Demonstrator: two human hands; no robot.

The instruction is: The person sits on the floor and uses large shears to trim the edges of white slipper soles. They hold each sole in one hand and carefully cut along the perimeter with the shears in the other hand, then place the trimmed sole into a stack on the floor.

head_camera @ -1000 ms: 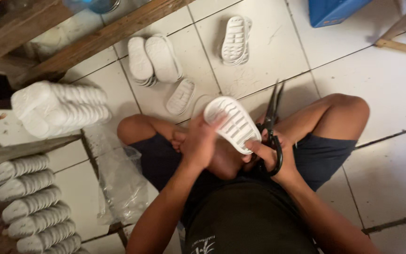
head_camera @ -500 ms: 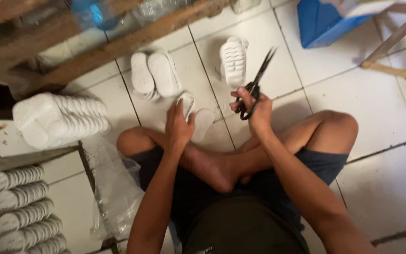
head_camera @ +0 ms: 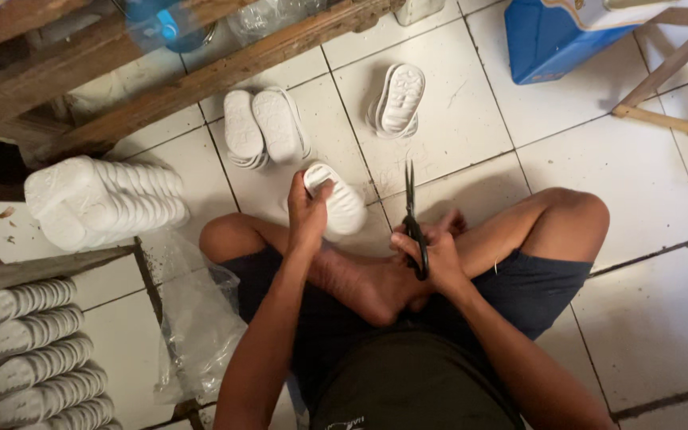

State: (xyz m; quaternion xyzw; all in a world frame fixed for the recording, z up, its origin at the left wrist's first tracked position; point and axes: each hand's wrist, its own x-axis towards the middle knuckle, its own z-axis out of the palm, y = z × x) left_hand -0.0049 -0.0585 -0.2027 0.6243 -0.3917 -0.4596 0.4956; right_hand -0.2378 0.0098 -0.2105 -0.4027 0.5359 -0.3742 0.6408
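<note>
Here, stacked white soles (head_camera: 101, 203) are lying at far left on the white tiled floor (head_camera: 646, 318), beneath a wooden beam (head_camera: 201, 80). The left hand (head_camera: 308, 211) is gripping a white sole (head_camera: 336, 199) above the crossed legs. Rightward, the right hand (head_camera: 435, 259) is clasping black scissors (head_camera: 413, 223), blades pointing away, with a blue box (head_camera: 559, 36) sitting beyond.

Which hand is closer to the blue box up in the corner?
The right hand. It holds black scissors below and left of the blue box, on the box's side of the floor. The left hand grips a white shoe sole farther left, so farther from the box.
</note>
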